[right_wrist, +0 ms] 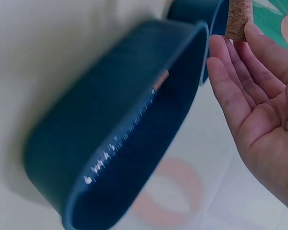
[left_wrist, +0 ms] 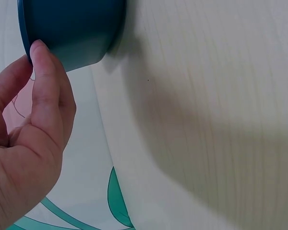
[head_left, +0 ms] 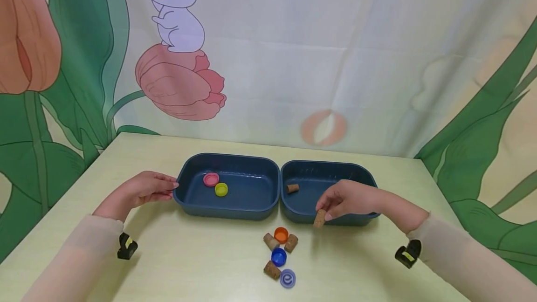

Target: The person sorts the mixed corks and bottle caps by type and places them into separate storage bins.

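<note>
Two dark blue trays sit side by side on the pale table. The left tray [head_left: 189, 195] holds a pink cap [head_left: 211, 179] and a yellow cap [head_left: 221, 189]. The right tray [head_left: 361, 171] holds one cork [head_left: 292, 188]. My right hand [head_left: 344, 202] pinches another cork [head_left: 320, 218] at its fingertips, just over the right tray's near rim; the right wrist view shows this cork [right_wrist: 239, 18] above the fingers beside the tray [right_wrist: 110, 143]. My left hand [head_left: 140, 190] rests on the table, its fingertips touching the left tray's outer left wall [left_wrist: 72, 33].
In front of the trays lie loose pieces: an orange cap [head_left: 281, 235], a blue cap [head_left: 278, 257], a purple cap [head_left: 287, 278] and three corks [head_left: 271, 241] [head_left: 291, 243] [head_left: 272, 270]. A printed cloth backdrop hangs behind the table.
</note>
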A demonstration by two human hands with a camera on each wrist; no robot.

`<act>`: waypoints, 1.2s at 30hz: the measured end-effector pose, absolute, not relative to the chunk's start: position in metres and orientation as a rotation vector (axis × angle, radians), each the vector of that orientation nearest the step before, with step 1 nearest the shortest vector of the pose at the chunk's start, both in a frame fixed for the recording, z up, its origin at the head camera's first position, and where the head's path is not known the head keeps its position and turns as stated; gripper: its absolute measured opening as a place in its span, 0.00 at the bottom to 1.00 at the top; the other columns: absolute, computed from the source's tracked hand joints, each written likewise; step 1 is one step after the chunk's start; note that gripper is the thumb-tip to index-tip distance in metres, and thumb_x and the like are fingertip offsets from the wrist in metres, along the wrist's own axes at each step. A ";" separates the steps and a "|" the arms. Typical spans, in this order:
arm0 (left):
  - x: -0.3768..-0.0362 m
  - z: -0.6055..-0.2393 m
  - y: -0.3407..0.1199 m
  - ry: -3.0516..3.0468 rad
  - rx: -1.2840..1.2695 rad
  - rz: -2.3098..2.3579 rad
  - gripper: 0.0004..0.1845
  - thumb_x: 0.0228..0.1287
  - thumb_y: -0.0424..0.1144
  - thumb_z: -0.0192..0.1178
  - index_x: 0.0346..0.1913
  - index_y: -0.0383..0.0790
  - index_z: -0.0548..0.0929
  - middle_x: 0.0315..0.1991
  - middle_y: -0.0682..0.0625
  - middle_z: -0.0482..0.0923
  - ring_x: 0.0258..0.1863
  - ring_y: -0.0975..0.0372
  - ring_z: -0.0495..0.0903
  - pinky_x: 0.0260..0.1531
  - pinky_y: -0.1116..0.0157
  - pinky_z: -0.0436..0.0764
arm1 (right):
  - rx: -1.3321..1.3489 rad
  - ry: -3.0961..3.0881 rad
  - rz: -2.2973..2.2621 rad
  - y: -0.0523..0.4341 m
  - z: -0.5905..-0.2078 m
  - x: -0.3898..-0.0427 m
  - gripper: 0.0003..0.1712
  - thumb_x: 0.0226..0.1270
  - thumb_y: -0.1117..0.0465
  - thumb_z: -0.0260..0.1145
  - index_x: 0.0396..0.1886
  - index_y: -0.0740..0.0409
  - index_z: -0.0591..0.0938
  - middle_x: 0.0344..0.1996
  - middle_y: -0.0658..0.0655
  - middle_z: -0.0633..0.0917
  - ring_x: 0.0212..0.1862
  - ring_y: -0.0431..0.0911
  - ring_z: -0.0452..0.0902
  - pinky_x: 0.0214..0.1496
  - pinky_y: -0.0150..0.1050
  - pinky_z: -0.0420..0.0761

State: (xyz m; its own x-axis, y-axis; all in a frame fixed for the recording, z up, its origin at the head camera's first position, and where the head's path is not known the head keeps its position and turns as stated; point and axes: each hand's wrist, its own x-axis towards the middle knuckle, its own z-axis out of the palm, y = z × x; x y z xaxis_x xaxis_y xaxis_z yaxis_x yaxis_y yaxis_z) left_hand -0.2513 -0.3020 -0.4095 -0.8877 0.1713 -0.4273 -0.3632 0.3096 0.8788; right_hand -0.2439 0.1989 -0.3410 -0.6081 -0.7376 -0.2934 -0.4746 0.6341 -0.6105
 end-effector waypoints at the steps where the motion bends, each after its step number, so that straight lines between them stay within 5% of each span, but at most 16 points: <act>1: -0.251 -0.410 -0.302 2.135 -0.170 1.609 0.23 0.77 0.34 0.56 0.65 0.19 0.69 0.30 0.57 0.84 0.31 0.69 0.84 0.39 0.73 0.88 | -0.934 2.334 -0.642 0.199 -0.338 -0.248 0.16 0.70 0.62 0.69 0.54 0.65 0.85 0.45 0.55 0.90 0.45 0.36 0.83 0.47 0.28 0.85; 11: -0.254 -0.411 -0.304 2.131 -0.153 1.613 0.24 0.78 0.34 0.55 0.66 0.19 0.67 0.31 0.57 0.84 0.31 0.69 0.84 0.39 0.73 0.88 | -0.845 2.356 -0.603 0.201 -0.314 -0.291 0.18 0.73 0.64 0.65 0.59 0.68 0.82 0.51 0.63 0.88 0.53 0.48 0.84 0.55 0.41 0.87; 24: -0.253 -0.412 -0.305 2.137 -0.165 1.606 0.23 0.78 0.34 0.55 0.66 0.19 0.68 0.31 0.57 0.84 0.30 0.69 0.83 0.38 0.73 0.88 | -0.820 2.291 -0.584 0.196 -0.319 -0.334 0.19 0.73 0.67 0.64 0.59 0.75 0.79 0.48 0.66 0.89 0.46 0.40 0.83 0.52 0.36 0.85; 36: -0.254 -0.416 -0.311 2.110 -0.117 1.638 0.26 0.73 0.38 0.62 0.63 0.20 0.72 0.32 0.56 0.85 0.32 0.68 0.85 0.40 0.73 0.88 | -0.733 2.295 -0.492 0.188 -0.335 -0.361 0.19 0.74 0.65 0.63 0.60 0.70 0.80 0.48 0.62 0.89 0.43 0.38 0.82 0.54 0.37 0.86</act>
State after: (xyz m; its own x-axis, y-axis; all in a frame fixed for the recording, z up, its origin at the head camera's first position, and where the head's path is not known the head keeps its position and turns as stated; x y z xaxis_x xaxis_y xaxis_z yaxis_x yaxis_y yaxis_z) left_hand -0.2544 -0.3106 -0.4163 -0.8887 0.2109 -0.4071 -0.3421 0.2862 0.8950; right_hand -0.3607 0.1875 -0.3348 -0.6179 -0.6206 -0.4828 -0.3680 0.7708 -0.5200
